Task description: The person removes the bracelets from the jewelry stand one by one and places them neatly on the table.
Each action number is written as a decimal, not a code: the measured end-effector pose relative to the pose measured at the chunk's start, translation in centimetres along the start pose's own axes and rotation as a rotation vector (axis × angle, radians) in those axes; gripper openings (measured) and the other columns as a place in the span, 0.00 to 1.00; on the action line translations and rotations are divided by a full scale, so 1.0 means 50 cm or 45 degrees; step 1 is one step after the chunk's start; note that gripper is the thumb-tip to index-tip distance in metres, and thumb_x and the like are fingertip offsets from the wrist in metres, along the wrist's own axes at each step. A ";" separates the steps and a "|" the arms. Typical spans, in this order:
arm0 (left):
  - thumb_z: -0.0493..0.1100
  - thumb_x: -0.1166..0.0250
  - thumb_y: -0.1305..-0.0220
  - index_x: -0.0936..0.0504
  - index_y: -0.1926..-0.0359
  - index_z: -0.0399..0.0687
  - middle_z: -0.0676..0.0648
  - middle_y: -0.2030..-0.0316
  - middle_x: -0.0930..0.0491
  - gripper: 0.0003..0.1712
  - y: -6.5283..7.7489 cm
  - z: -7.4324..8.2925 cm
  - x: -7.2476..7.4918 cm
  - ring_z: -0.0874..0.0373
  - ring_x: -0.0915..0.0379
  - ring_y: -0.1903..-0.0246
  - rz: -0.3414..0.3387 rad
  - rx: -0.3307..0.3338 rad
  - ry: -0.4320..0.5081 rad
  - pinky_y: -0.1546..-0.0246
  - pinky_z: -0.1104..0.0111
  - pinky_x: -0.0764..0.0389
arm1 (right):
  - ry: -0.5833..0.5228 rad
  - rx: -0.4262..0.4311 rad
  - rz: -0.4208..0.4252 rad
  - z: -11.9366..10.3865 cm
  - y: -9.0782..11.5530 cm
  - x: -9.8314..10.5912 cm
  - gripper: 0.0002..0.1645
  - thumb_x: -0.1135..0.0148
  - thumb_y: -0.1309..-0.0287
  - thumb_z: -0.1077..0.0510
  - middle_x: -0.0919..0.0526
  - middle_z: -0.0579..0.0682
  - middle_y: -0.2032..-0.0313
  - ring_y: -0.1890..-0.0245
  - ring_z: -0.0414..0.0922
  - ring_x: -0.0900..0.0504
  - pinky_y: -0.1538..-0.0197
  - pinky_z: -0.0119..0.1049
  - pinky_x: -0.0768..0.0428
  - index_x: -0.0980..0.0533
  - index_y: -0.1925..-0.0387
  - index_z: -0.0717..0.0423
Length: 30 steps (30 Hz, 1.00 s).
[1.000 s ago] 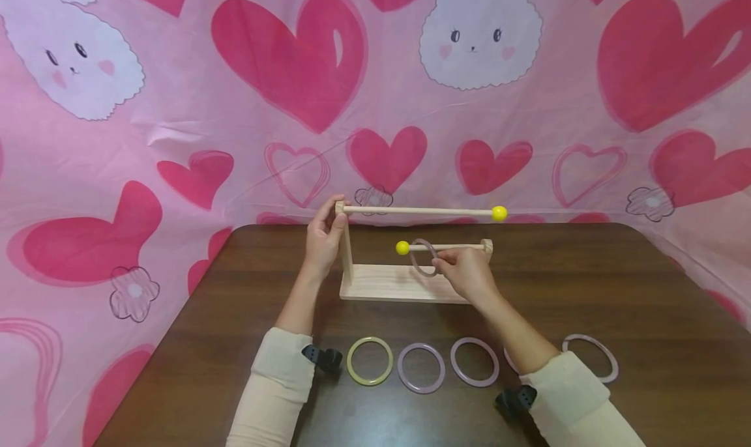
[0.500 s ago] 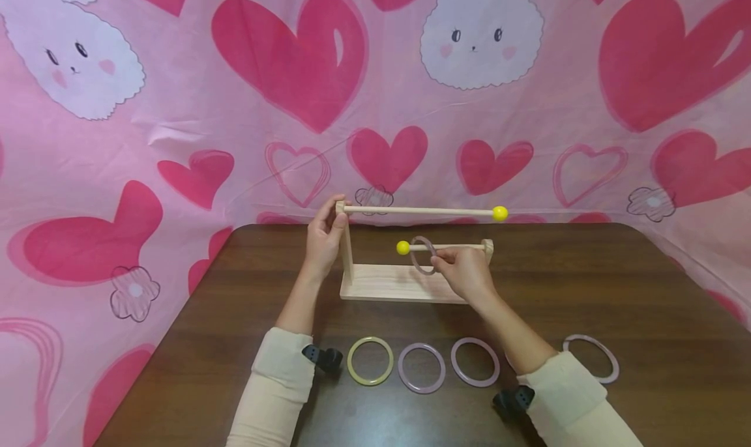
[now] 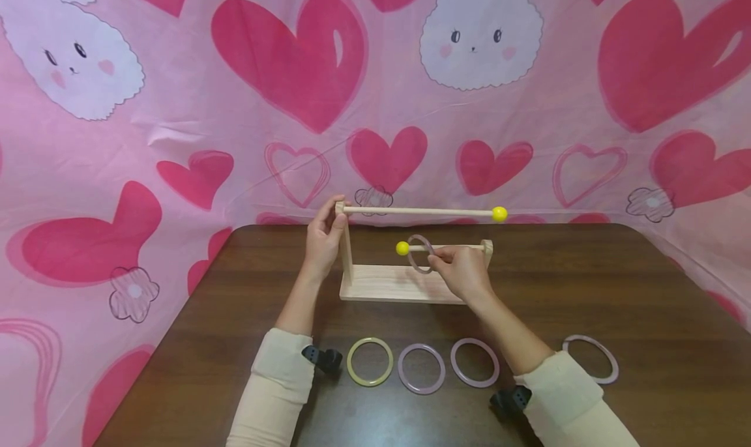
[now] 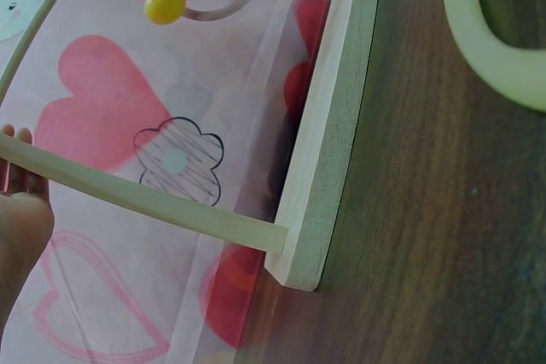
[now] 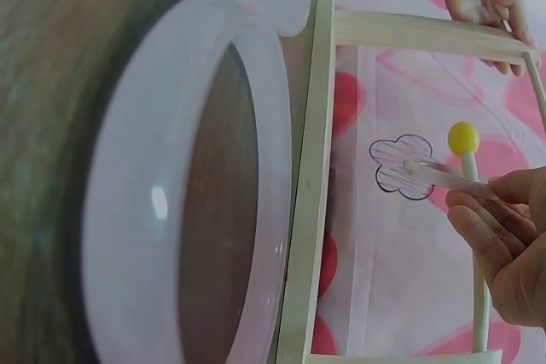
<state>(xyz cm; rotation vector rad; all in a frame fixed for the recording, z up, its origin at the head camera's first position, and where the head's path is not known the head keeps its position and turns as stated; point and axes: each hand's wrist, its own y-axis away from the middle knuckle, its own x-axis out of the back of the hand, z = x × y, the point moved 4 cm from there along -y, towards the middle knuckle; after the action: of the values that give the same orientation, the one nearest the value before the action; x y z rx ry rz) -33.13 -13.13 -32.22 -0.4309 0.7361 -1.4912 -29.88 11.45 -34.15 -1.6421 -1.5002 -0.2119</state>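
Note:
My left hand (image 3: 323, 242) grips the top of the left post of a wooden stand (image 3: 399, 285), fingers behind it and thumb in front. The long upper rod (image 3: 416, 210) runs right from there to a yellow ball. With thumb and fingers, my right hand (image 3: 466, 274) pinches a translucent purple ring (image 5: 456, 181). That ring hangs around the shorter lower rod (image 3: 460, 246), close to its yellow ball (image 3: 402, 248). Part of the ring is hidden by the fingers.
In front of the stand lie a yellow-green ring (image 3: 350, 362), a purple ring (image 3: 401, 369) and another purple ring (image 3: 454, 362). A further pale purple ring (image 3: 614, 369) lies right of my right forearm. A pink heart-patterned cloth (image 3: 387, 108) hangs behind the brown table (image 3: 235, 343).
My right hand and the pinched ring have shifted slightly left along the lower rod, nearer the yellow ball. The left hand and the stand have stayed in place.

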 end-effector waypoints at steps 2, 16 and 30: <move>0.37 0.43 0.37 0.35 0.46 0.23 0.42 0.56 0.21 0.24 0.000 0.000 0.000 0.63 0.27 0.58 0.001 -0.001 0.001 0.54 0.72 0.28 | -0.006 -0.001 0.006 -0.001 0.000 0.000 0.09 0.34 0.49 0.61 0.15 0.54 0.71 0.68 0.49 0.17 0.69 0.43 0.21 0.16 0.67 0.63; 0.42 0.41 0.38 0.35 0.46 0.23 0.37 0.56 0.23 0.28 0.001 -0.001 0.000 0.57 0.27 0.57 -0.002 0.005 0.012 0.54 0.72 0.29 | -0.030 0.009 0.046 -0.010 0.002 -0.008 0.09 0.33 0.51 0.61 0.15 0.54 0.71 0.69 0.48 0.17 0.70 0.42 0.22 0.16 0.67 0.62; 0.43 0.41 0.38 0.35 0.46 0.24 0.34 0.55 0.24 0.28 0.000 0.001 -0.001 0.57 0.27 0.57 0.003 0.001 0.000 0.54 0.72 0.28 | -0.053 0.031 0.064 -0.020 0.000 -0.017 0.09 0.34 0.49 0.62 0.15 0.54 0.72 0.70 0.46 0.18 0.72 0.39 0.24 0.16 0.66 0.63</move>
<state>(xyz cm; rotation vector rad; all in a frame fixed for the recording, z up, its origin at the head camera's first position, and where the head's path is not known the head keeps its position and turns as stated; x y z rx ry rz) -33.06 -13.09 -32.17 -0.4297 0.7358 -1.4893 -29.67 10.16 -34.12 -1.6720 -1.4848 -0.1321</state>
